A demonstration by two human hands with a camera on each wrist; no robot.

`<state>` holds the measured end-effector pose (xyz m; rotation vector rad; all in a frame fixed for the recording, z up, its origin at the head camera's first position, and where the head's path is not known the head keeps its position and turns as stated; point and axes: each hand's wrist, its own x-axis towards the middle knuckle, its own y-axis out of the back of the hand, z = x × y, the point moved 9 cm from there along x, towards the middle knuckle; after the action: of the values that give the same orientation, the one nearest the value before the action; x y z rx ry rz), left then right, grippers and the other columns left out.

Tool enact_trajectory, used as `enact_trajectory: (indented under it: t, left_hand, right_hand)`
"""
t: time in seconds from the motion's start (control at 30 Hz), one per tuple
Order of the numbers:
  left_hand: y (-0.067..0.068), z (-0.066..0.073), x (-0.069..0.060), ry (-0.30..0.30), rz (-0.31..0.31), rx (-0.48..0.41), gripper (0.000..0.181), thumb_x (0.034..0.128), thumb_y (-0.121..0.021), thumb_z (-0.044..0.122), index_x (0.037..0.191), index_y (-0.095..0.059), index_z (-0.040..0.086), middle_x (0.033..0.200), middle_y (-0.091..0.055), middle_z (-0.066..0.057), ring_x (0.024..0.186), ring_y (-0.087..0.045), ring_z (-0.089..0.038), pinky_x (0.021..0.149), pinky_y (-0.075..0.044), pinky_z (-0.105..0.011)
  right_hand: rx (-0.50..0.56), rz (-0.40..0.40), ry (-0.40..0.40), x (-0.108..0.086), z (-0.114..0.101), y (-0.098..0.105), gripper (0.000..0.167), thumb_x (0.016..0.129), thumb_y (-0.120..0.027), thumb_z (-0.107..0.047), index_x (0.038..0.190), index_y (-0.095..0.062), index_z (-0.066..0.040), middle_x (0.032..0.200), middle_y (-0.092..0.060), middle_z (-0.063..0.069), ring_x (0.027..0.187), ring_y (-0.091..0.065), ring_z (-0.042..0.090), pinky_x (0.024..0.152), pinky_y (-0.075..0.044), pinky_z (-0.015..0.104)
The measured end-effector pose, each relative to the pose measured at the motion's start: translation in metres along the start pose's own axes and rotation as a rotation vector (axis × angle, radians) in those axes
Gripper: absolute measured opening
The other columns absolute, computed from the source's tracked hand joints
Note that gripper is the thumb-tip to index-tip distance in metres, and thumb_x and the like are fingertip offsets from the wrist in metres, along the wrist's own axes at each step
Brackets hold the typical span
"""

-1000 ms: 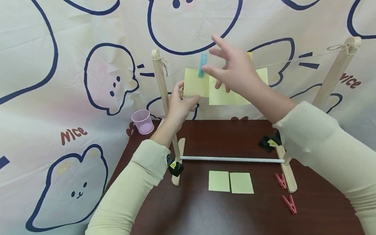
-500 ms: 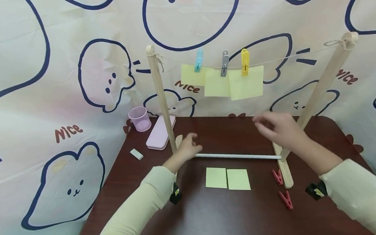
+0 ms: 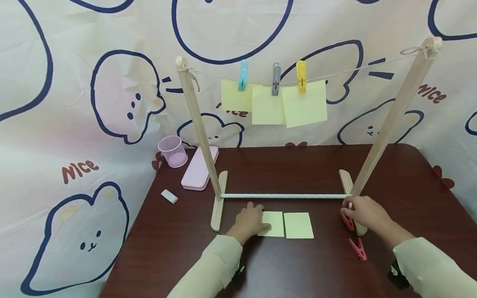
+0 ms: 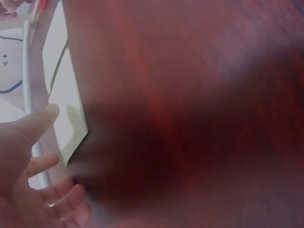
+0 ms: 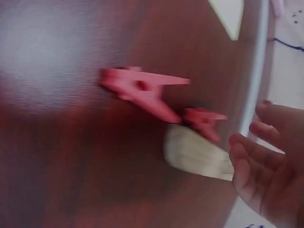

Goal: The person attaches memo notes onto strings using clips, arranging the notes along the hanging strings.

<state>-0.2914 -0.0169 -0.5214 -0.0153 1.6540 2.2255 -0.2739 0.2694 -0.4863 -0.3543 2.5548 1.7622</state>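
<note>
Left fingers (image 4: 42,164) spread at note (image 3: 275,222) | right fingers (image 5: 241,164) loosely bent near peg (image 5: 204,122) | glossy brown table (image 3: 295,273) | cartoon-print cloth (image 3: 74,77)

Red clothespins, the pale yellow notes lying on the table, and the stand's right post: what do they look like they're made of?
Red clothespins: probably molded plastic, smooth and evenly colored.
Pale yellow notes: likely matte paper, thin flat sheets with crisp edges.
Right post: apparently unpainted wood, from its pale tan tone.
</note>
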Motion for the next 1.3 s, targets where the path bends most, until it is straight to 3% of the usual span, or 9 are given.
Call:
enact_trajectory:
  t: [0.23,0.47,0.57,0.63,0.7,0.87,1.03,1.17,1.3]
  left_hand:
    - [-0.006,0.003,-0.001,-0.014,0.064,0.063,0.057,0.0731,-0.075,0.046,0.114,-0.056,0.011,0.111,-0.047,-0.016,0.092,-0.051,-0.031,0.063,-0.047,-0.041]
    - [-0.004,0.001,-0.004,0.009,0.137,-0.029,0.059,0.0687,-0.08,0.039,0.108,-0.051,0.007,0.096,-0.05,-0.012,0.085,-0.052,-0.03,0.06,-0.046,-0.04]
    - [-0.003,0.003,-0.007,0.004,0.168,-0.106,0.059,0.0691,-0.082,0.031,0.11,-0.046,0.008,0.091,-0.052,-0.009,0.078,-0.054,-0.026,0.058,-0.046,-0.036]
    - [-0.003,0.003,-0.01,-0.004,0.194,-0.174,0.057,0.0715,-0.081,0.022,0.113,-0.045,0.008,0.084,-0.053,-0.006,0.068,-0.053,-0.02,0.053,-0.044,-0.031]
    - [-0.002,0.003,-0.012,-0.012,0.216,-0.262,0.053,0.075,-0.076,0.008,0.117,-0.043,0.008,0.075,-0.052,-0.004,0.056,-0.048,-0.016,0.046,-0.039,-0.027]
    - [0.001,-0.009,-0.012,0.015,0.254,-0.547,0.055,0.0741,-0.059,-0.014,0.124,-0.043,0.003,0.064,-0.05,-0.006,0.047,-0.035,-0.011,0.042,-0.032,-0.022]
    - [0.01,-0.028,-0.008,0.116,0.265,-0.838,0.028,0.0773,-0.064,-0.004,0.105,-0.062,-0.007,0.073,-0.057,-0.007,0.059,-0.047,-0.012,0.048,-0.044,-0.026]
    - [0.022,-0.029,-0.005,0.185,0.229,-1.077,0.022,0.0872,-0.06,0.009,0.105,-0.065,-0.002,0.078,-0.06,-0.006,0.058,-0.053,-0.012,0.049,-0.049,-0.03]
    - [0.046,-0.01,-0.007,0.127,0.218,-1.23,0.025,0.0961,-0.049,0.02,0.114,-0.056,0.004,0.083,-0.058,-0.01,0.056,-0.058,-0.014,0.042,-0.05,-0.028]
  right_hand:
    - [-0.059,0.041,-0.101,-0.003,0.019,-0.024,0.034,0.082,-0.066,-0.043,0.08,-0.059,-0.01,0.055,-0.051,-0.005,0.05,-0.048,0.012,0.04,-0.035,0.03]
    - [-0.122,0.112,-0.073,-0.004,0.015,-0.031,0.027,0.083,-0.069,-0.031,0.072,-0.053,-0.011,0.06,-0.044,0.002,0.049,-0.04,0.015,0.041,-0.028,0.029]
    - [-0.119,0.14,-0.071,-0.005,0.015,-0.031,0.02,0.083,-0.068,-0.024,0.074,-0.056,-0.011,0.078,-0.053,0.016,0.052,-0.041,0.017,0.041,-0.029,0.029]
    - [-0.107,0.173,-0.063,-0.005,0.014,-0.029,0.021,0.083,-0.068,-0.021,0.071,-0.055,-0.012,0.093,-0.055,0.025,0.053,-0.041,0.017,0.04,-0.03,0.03]
    - [-0.085,0.202,-0.045,-0.006,0.012,-0.028,0.025,0.083,-0.068,-0.02,0.066,-0.05,-0.014,0.092,-0.055,0.025,0.053,-0.04,0.016,0.04,-0.029,0.029]
    - [0.033,0.276,0.005,-0.012,0.004,-0.016,0.015,0.082,-0.069,-0.015,0.084,-0.056,-0.008,0.067,-0.053,0.003,0.054,-0.044,0.015,0.043,-0.034,0.029]
    - [0.2,0.268,0.004,-0.019,0.004,-0.002,0.048,0.085,-0.067,-0.012,0.124,-0.047,0.007,0.087,-0.064,0.019,0.072,-0.061,0.027,0.053,-0.047,0.037]
    - [0.313,0.226,-0.01,-0.025,0.008,0.007,0.038,0.087,-0.064,-0.01,0.119,-0.052,0.009,0.095,-0.063,0.022,0.077,-0.062,0.029,0.055,-0.047,0.033]
    - [0.416,0.207,-0.01,-0.031,0.004,0.023,0.032,0.089,-0.059,-0.004,0.116,-0.053,0.011,0.09,-0.061,0.018,0.063,-0.057,0.021,0.048,-0.045,0.028]
